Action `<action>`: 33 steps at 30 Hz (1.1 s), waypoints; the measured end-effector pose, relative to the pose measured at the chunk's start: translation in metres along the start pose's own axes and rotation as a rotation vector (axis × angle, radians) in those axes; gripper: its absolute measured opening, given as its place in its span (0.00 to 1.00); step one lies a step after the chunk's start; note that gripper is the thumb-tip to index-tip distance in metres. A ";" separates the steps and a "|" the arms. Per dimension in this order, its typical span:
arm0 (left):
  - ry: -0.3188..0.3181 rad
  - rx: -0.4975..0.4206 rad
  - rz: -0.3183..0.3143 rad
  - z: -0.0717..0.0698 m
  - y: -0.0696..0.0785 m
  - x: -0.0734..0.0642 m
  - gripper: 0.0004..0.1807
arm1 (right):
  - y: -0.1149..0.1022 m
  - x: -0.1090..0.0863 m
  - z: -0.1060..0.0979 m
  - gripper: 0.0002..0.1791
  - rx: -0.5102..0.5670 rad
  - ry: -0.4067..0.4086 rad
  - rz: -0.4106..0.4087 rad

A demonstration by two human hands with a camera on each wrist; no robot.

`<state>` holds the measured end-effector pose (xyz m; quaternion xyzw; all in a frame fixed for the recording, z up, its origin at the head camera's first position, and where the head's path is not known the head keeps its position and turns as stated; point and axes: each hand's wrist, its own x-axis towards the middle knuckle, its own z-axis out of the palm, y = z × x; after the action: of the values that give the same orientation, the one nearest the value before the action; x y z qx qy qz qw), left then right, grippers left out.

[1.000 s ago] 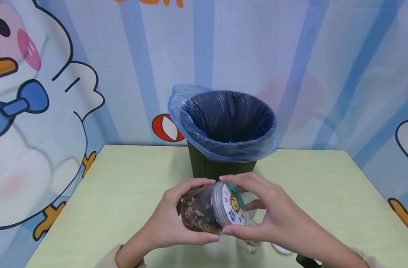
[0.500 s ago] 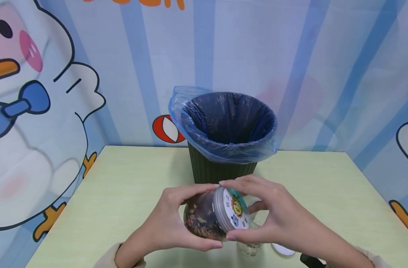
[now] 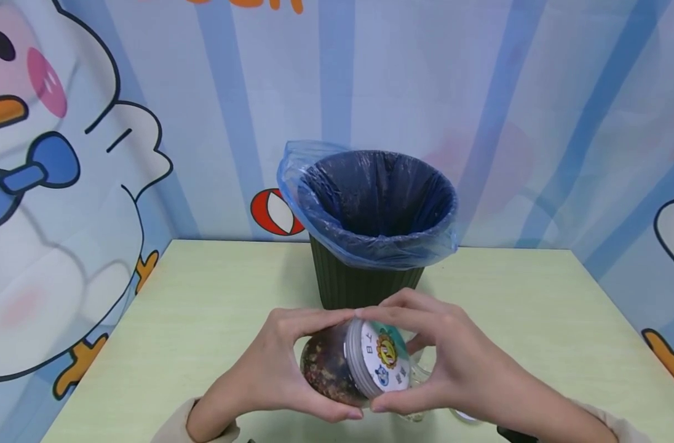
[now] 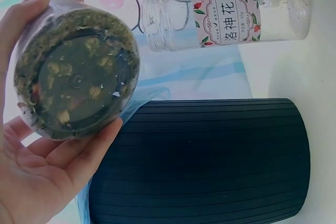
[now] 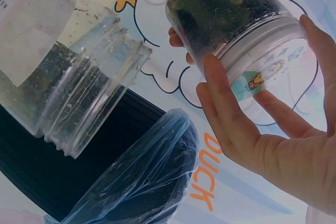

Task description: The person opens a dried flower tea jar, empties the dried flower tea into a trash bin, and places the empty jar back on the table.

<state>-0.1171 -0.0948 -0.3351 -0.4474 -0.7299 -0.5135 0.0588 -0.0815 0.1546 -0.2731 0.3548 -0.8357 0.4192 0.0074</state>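
A clear jar of dark dried flowers or herbs is held tilted above the table between both hands. My left hand grips its body from the left, thumb below and fingers above. With fingertips and thumb, my right hand grips the rim of the grey screw lid, whose top carries a sun-and-bear sticker. The lid sits on the jar. In the left wrist view the jar's base faces the camera. Behind the right hand stands a second clear jar with a flowered label, uncapped, with a few crumbs inside.
A dark ribbed bin lined with a blue bag stands at the back of the pale table. A white round lid, mostly hidden, lies by the right forearm. A cartoon backdrop rises behind.
Both hands and the jar have come slightly lower and nearer. The right hand's fingers have shifted a little around the lid, and its sticker is turned slightly.
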 end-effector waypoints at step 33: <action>-0.103 -0.192 -0.022 -0.008 -0.011 -0.002 0.41 | -0.010 0.015 -0.010 0.37 -0.037 -0.201 -0.217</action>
<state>-0.1269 -0.1034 -0.3400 -0.4687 -0.6841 -0.5581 -0.0277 -0.0894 0.1492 -0.2551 0.4830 -0.7965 0.3630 -0.0246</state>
